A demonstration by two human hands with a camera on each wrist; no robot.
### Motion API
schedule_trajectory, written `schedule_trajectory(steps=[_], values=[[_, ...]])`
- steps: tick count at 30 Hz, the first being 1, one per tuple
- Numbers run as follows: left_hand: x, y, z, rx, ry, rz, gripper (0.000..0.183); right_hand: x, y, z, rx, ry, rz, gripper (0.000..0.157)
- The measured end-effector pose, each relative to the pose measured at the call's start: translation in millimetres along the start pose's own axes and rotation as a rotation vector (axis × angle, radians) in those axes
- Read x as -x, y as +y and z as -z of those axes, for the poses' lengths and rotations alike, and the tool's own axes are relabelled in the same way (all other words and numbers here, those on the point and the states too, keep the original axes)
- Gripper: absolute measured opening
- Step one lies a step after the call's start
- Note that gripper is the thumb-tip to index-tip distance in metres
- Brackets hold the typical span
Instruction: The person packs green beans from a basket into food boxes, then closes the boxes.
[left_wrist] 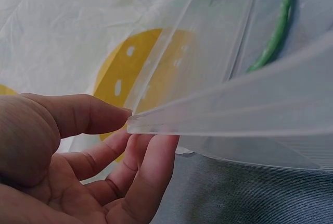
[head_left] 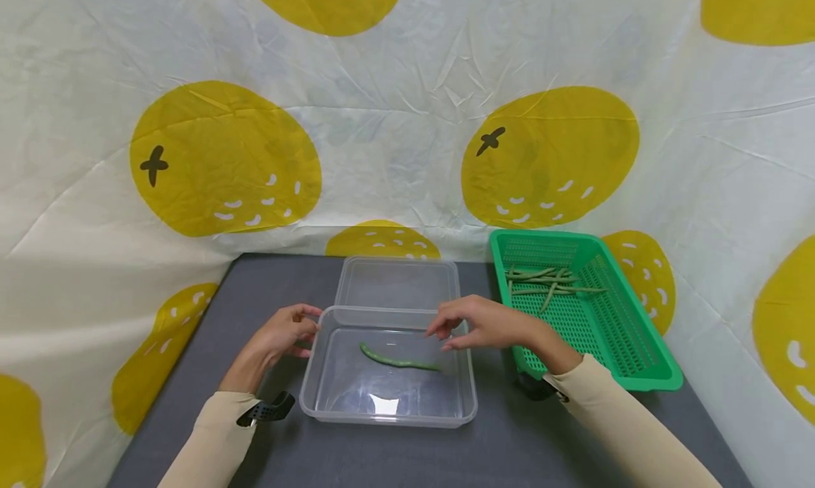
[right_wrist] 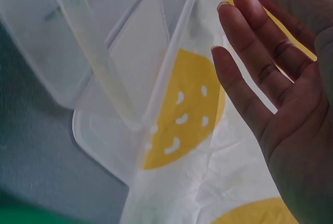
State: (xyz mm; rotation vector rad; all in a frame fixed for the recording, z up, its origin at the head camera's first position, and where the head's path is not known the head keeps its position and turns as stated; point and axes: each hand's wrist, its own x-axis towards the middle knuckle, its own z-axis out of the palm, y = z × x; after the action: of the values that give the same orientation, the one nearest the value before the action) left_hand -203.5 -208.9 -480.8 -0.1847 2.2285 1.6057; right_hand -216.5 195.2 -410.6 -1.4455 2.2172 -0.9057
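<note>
A single green bean (head_left: 400, 363) lies on the floor of a clear plastic container (head_left: 331, 392), slightly curved. At the container's far left corner my left hand (head_left: 279, 337) pinches the rim, thumb on top and fingertips beneath, as the left wrist view shows. My right hand (head_left: 489, 324) hovers over the right side of the container, its fingers loosely bent and holding nothing. In the right wrist view the palm and fingers (right_wrist: 251, 52) are apart from the container wall.
Behind the container lies a flat clear lid (head_left: 396, 283) on the dark grey table (head_left: 382, 456). To the right stands a green slotted basket (head_left: 588, 339) with several green beans (head_left: 554, 290) near its far end. A fruit-patterned sheet (head_left: 388, 155) hangs behind and beside the table.
</note>
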Motion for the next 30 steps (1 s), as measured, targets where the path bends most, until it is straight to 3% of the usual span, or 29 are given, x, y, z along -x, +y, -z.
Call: schedule_trajectory(steps=[11, 22, 30], values=[[0.1, -0.8, 1.5, 0.017, -0.004, -0.004, 0.043, 27.3, 4.9, 21.7, -0.059, 0.034, -0.149, 0.031], [0.7, 0.0, 0.2, 0.018, 0.000, -0.006, 0.043, 56.8, 21.3, 40.6, 0.005, 0.101, -0.187, 0.024], [1.2, 0.1, 0.1, 0.012, 0.005, -0.008, 0.043, 73.6, 33.8, 52.0, 0.016, 0.143, -0.272, 0.024]])
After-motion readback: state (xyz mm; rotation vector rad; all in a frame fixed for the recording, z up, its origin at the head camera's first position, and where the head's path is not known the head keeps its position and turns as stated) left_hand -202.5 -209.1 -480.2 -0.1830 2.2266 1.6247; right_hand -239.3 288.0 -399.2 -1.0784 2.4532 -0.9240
